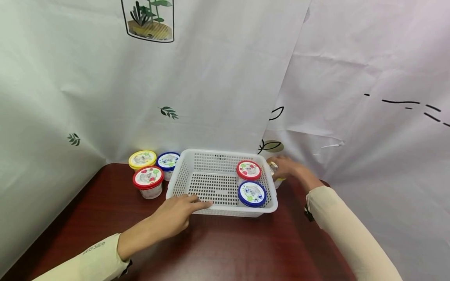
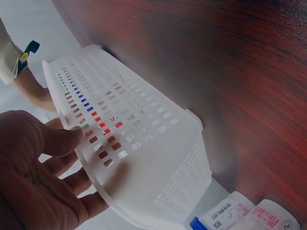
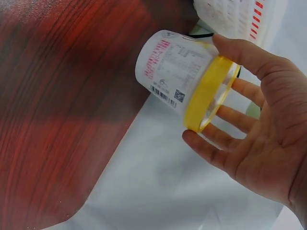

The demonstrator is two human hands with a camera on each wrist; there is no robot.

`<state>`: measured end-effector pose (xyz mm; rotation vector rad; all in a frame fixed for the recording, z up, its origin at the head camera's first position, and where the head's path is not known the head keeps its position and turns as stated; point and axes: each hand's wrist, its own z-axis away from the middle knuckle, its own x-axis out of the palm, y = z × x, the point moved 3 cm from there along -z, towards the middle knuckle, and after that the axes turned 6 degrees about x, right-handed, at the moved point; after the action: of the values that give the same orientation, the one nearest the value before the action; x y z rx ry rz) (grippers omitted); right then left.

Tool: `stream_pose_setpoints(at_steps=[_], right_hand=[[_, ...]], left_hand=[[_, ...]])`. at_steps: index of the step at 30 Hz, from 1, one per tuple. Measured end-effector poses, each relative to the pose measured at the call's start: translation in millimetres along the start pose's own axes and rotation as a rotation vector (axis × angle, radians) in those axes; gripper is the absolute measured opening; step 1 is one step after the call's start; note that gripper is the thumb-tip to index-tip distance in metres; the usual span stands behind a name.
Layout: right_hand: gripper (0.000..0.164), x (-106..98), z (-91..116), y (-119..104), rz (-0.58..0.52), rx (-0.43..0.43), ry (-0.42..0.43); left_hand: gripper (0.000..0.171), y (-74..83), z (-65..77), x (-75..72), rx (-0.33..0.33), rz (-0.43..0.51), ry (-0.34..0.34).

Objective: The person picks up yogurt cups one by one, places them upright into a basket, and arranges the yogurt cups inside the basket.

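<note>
A white plastic basket (image 1: 214, 211) with slotted walls sits on the table. My left hand (image 1: 177, 216) grips its near rim toward the left, the thumb outside and the fingers over the edge. Inside the basket's right end are a red-lidded tub (image 1: 249, 170) and, in front of it, a blue-lidded tub (image 1: 252, 194). Just beyond the right wall, my right hand (image 1: 287, 168) holds a white tub with a yellow lid (image 3: 175, 72). In the right wrist view, the thumb and fingertips are spread around that lid. The head view mostly hides this tub behind hand and basket.
Left of the basket stand three more tubs: yellow-lidded (image 1: 142, 159), red-lidded (image 1: 148, 179) and blue-lidded (image 1: 168, 161). A pale patterned sheet (image 1: 211, 78) hangs right behind the dark red table (image 1: 225, 246). The table's right edge runs close by the right hand.
</note>
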<state>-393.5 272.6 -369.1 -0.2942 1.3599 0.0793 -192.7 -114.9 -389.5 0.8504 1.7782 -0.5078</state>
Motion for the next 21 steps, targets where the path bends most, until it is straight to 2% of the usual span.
stream_pose_setpoints(at_steps=[5, 7, 9, 14, 21], right_hand=[[0.096, 12, -24, 22, 0.003, -0.008, -0.036], [0.095, 12, -26, 23, 0.007, -0.001, -0.06], [0.095, 8, -21, 19, -0.01, 0.025, -0.091], [0.094, -15, 9, -6, -0.038, 0.069, -0.179], [0.094, -19, 18, -5, -0.034, 0.096, -0.25]], left_hand=[[0.073, -0.2, -1.1, -1.1, -0.009, 0.015, -0.011], [0.072, -0.3, -1.2, -1.5, -0.01, 0.019, -0.016], [0.072, -0.3, -1.3, -1.8, -0.011, 0.02, -0.017], [0.072, -0.2, -1.7, -2.1, -0.013, 0.023, -0.022], [0.073, -0.3, -2.1, -3.1, -0.027, 0.033, -0.035]])
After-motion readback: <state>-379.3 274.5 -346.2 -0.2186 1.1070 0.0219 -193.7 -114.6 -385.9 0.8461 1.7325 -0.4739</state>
